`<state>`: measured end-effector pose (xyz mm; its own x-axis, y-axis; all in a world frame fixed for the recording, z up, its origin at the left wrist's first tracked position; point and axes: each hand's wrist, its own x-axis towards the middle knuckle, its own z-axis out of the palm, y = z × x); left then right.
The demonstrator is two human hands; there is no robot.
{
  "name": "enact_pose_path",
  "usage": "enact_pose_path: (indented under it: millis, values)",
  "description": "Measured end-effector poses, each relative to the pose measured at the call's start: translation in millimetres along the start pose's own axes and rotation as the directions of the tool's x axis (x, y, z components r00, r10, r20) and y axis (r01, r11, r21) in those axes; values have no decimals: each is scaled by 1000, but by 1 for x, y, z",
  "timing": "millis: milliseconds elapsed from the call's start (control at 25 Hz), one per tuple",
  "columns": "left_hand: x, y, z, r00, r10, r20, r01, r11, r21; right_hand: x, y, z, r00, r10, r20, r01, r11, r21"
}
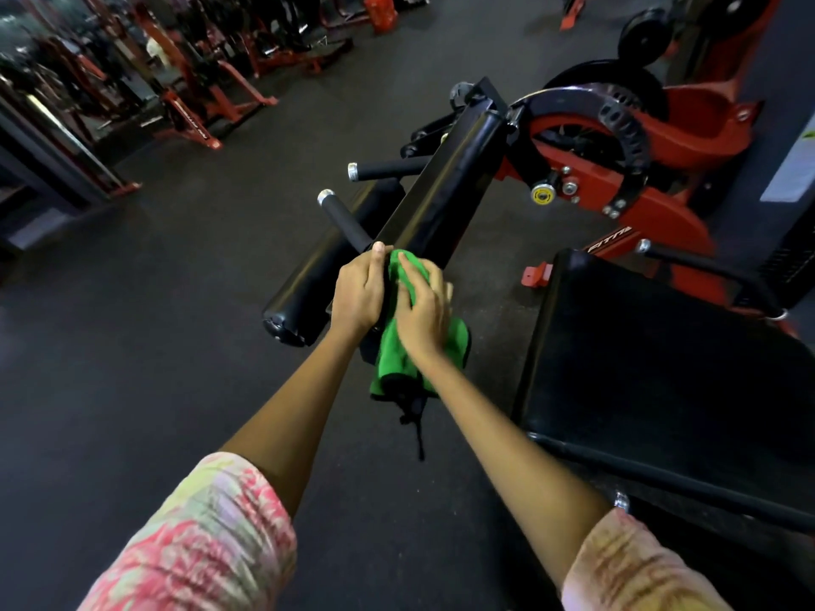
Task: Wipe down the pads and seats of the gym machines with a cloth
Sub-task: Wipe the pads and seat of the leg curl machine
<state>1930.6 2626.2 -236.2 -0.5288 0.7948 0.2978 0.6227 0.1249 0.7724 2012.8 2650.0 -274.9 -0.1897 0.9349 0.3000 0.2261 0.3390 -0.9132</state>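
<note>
A green cloth (399, 359) lies draped over the near end of a long black pad (441, 191) of a red gym machine. My right hand (421, 308) presses flat on the cloth with straight fingers. My left hand (359, 288) grips the pad's left edge beside the cloth, thumb on top. A second black roller pad (317, 275) lies lower to the left. A wide black seat pad (652, 359) sits to the right, apart from both hands.
Two black handle bars (344, 218) with silver caps stick out left of the pad. The machine's red frame (688, 125) and weight plates stand at the back right. Other red machines (185, 90) line the far left. Dark rubber floor (154, 324) lies around.
</note>
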Motion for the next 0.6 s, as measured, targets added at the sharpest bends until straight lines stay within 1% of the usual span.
enact_pose_path:
  millis: [40, 80, 120, 160, 200, 240, 280, 320, 360, 400, 440, 480, 520, 560, 600]
  values:
    - [0, 0, 0, 1000, -2, -27, 1, 1000, -22, 18, 2, -7, 996, 9, 85, -2, 996, -84]
    - [-1, -1, 1, 999, -5, -54, 3, 999, -37, 35, 3, -15, 987, 51, 155, -28, 989, -148]
    - [-3, 0, 0, 996, -9, -85, 6, 999, -37, 49, 3, -23, 974, 94, 205, -52, 978, -201]
    - [-4, 1, 0, 994, -10, -110, 7, 1000, -27, 56, 1, -27, 966, 106, 237, -42, 965, -260]
    - [-6, 3, -1, 992, -16, -129, 15, 1000, -8, 55, -2, -31, 959, 74, 275, 18, 947, -319]
    - [-6, 5, -2, 991, -21, -136, 23, 1000, 16, 49, -4, -32, 944, 3, 329, 122, 926, -358]
    - [-6, 8, -4, 992, -23, -126, 30, 998, 54, 37, -3, -33, 911, -75, 407, 231, 908, -351]
    - [-5, 11, -3, 995, -22, -102, 34, 993, 115, 27, 0, -37, 868, -134, 479, 299, 911, -286]
    - [-6, 14, -3, 997, -14, -77, 29, 978, 205, 23, 3, -44, 833, -157, 530, 307, 929, -208]
    - [-7, 13, 0, 998, 7, -64, 13, 952, 304, 27, 6, -51, 825, -154, 543, 273, 951, -145]
    - [-9, 13, 2, 997, 41, -63, -14, 925, 379, 33, 6, -61, 839, -138, 526, 229, 967, -112]
    - [-12, 13, 5, 994, 86, -73, -49, 912, 406, 39, 6, -71, 861, -126, 492, 205, 973, -109]
    - [-17, 16, 9, 988, 124, -89, -81, 919, 386, 43, 6, -80, 882, -117, 456, 198, 971, -134]
    - [-23, 22, 16, 986, 135, -98, -97, 943, 318, 47, 6, -91, 892, -125, 434, 217, 961, -170]
    - [-29, 31, 26, 990, 106, -88, -87, 977, 196, 48, 3, -101, 890, -135, 436, 247, 946, -210]
